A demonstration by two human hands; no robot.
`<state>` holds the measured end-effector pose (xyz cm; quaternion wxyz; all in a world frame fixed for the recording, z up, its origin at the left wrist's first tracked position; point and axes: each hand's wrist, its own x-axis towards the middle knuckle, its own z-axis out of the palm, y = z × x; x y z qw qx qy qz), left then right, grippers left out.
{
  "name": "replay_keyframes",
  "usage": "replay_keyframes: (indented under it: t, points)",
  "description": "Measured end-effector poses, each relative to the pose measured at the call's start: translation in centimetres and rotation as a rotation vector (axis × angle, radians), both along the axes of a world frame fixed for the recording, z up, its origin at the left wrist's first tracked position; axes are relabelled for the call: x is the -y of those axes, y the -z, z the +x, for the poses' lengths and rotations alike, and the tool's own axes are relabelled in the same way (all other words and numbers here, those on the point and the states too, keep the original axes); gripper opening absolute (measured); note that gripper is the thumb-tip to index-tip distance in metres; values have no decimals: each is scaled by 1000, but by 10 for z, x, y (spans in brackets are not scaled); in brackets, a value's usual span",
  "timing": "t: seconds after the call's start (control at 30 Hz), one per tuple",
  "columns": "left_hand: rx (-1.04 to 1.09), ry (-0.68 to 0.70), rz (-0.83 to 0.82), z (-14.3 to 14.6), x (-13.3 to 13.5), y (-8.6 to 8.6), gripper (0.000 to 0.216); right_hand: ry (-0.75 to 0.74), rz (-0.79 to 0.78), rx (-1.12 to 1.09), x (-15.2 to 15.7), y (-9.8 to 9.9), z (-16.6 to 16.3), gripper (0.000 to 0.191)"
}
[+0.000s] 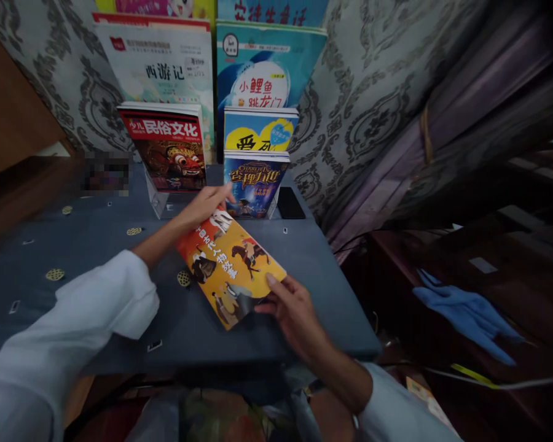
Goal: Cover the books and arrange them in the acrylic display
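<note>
My right hand point(292, 310) grips a thin yellow-orange book point(233, 267) by its lower right corner, thumb on the cover. The book is tilted above the table, its cover showing a rider on a horse and Chinese lettering. At the book's upper left corner is my left hand point(208, 204), fingers stretched toward a dark blue book point(253, 184) in a clear stand point(159, 202). Whether those fingertips touch either book I cannot tell. Left of them stands a red-topped book point(168, 147) with a mask picture.
Behind rise a white book point(166, 61), a teal book point(271, 61) and a yellow-blue book point(260, 129). A black phone-like slab point(291, 204) lies right of the stand on the grey-blue table point(313, 264). Patterned curtain backs it; a blue glove point(465, 313) lies at right.
</note>
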<state>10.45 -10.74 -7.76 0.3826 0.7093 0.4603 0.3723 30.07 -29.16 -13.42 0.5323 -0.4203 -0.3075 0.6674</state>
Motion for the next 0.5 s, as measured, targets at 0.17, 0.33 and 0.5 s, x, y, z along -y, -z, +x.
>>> replay_keyframes:
  t: [0.17, 0.33, 0.5]
  points:
    - [-197, 347, 149, 34, -22, -1, 52, -104, -342, -267, 31, 12, 0, 35]
    - [-425, 453, 219, 28, 23, 33, 50, -414, -399, -211, 43, 16, 20, 44]
    - [-699, 483, 357, 17, 81, 75, 66, -585, -144, 111, 34, 15, 25, 51]
